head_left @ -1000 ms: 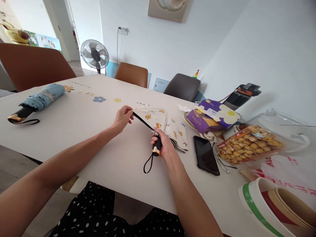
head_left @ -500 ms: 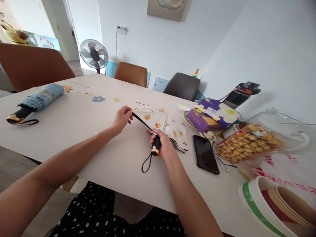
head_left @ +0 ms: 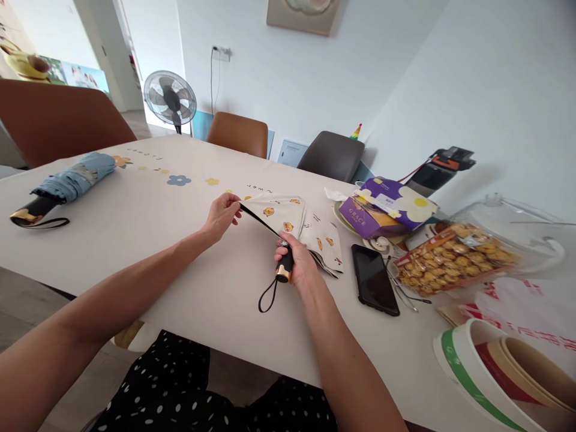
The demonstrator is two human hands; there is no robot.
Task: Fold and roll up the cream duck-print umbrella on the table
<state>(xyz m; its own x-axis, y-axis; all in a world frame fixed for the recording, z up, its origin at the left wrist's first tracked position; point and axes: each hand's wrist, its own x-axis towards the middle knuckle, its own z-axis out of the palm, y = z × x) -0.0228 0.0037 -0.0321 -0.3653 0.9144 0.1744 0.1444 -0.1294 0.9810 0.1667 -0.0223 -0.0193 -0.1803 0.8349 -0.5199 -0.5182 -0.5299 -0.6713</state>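
A cream folding umbrella [head_left: 285, 211] with small yellow-orange cartoon figures lies loosely collapsed over the table, its canopy panels spread apart. My right hand [head_left: 299, 259] is closed around the top of its black handle [head_left: 284, 268], which has a gold-coloured band and a wrist loop [head_left: 269, 297] hanging from its end. Between thumb and fingers, my left hand [head_left: 225, 214] pinches the dark-edged corner of one panel and holds it stretched out to the left. The umbrella's shaft is mostly hidden by the cloth and my right hand.
Far left on the table [head_left: 180, 288] lies a rolled light-blue umbrella [head_left: 81, 177]. To the right are a black phone [head_left: 375, 279], cables, a purple box [head_left: 382, 210], a cookie container [head_left: 456, 258], a dark bottle [head_left: 438, 174] and tape rolls [head_left: 472, 366]. Chairs and a fan [head_left: 171, 99] stand beyond.
Almost nothing differs. Both hands keep their hold on the umbrella, and the view has shifted very slightly.
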